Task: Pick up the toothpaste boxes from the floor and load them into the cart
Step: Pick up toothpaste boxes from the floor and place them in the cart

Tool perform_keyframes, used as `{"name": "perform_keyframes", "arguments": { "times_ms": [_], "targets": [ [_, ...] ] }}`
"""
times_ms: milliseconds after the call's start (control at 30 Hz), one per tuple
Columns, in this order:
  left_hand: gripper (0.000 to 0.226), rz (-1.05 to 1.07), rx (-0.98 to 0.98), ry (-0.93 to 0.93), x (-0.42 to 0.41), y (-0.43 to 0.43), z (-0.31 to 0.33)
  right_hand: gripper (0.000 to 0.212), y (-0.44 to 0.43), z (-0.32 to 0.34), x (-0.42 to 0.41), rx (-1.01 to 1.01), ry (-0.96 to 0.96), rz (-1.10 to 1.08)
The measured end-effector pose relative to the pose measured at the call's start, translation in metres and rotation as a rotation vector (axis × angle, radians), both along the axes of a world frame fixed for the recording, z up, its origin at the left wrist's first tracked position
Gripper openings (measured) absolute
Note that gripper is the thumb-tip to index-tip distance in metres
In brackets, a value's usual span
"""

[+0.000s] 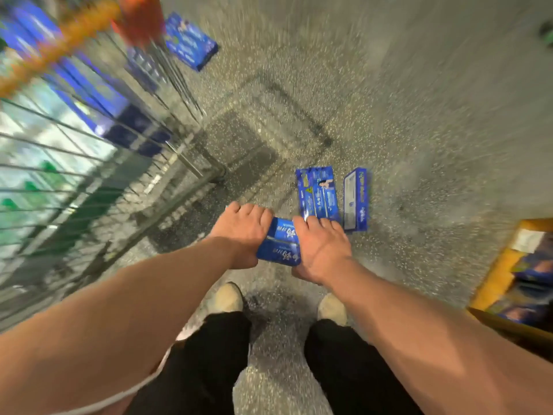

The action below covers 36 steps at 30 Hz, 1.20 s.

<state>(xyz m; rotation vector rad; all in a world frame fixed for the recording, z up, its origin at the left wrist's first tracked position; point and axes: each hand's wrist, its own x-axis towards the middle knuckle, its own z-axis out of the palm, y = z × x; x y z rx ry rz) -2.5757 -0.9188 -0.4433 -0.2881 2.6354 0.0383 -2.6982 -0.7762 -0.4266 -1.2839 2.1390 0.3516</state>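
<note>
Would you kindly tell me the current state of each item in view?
Nearest blue toothpaste box: gripped by both hands.
Left hand: grips its left end.
Right hand: grips its right end.
Flat blue box ahead: lying on floor, untouched.
Blue box right of it: on floor, untouched.
Metal wire cart: partly loaded.

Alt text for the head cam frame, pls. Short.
Left hand and right hand hold a blue toothpaste box between them over the speckled floor. Two more blue boxes lie just beyond the right hand, another box farther off near the wire cart at left.
</note>
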Motion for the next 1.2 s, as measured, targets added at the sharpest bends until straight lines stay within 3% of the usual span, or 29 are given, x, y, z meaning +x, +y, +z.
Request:
{"name": "perform_keyframes", "arguments": {
  "times_ms": [200, 467, 667, 833, 933, 1200],
  "targets": [
    [0.068, -0.032, -0.029, 0.102, 0.024, -0.021, 0.21, 0.106, -0.009, 0.214, 0.023, -0.101, 0.078, 0.022],
    [0.075, -0.002, -0.143, 0.232, 0.043, -0.043, 0.376, 0.094, -0.029, 0.367, 0.039, -0.28, 0.22, 0.07],
    [0.073, 0.08, -0.221, 0.323, 0.1, -0.055, 0.442, 0.103, -0.056, 0.423, 0.073, -0.409, 0.227, 0.196],
    [0.072, 0.185, -0.29, 0.324, 0.164, -0.084, 0.483, 0.098, -0.104, 0.454, 0.123, -0.493, 0.227, 0.304],
    [0.073, 0.214, -0.299, 0.273, 0.202, -0.12, 0.49, 0.09, -0.14, 0.457, 0.156, -0.53, 0.205, 0.335],
    [0.084, 0.17, -0.325, 0.191, 0.29, -0.247, 0.468, 0.102, -0.261, 0.424, 0.255, -0.512, 0.197, 0.275]
  ]
}}
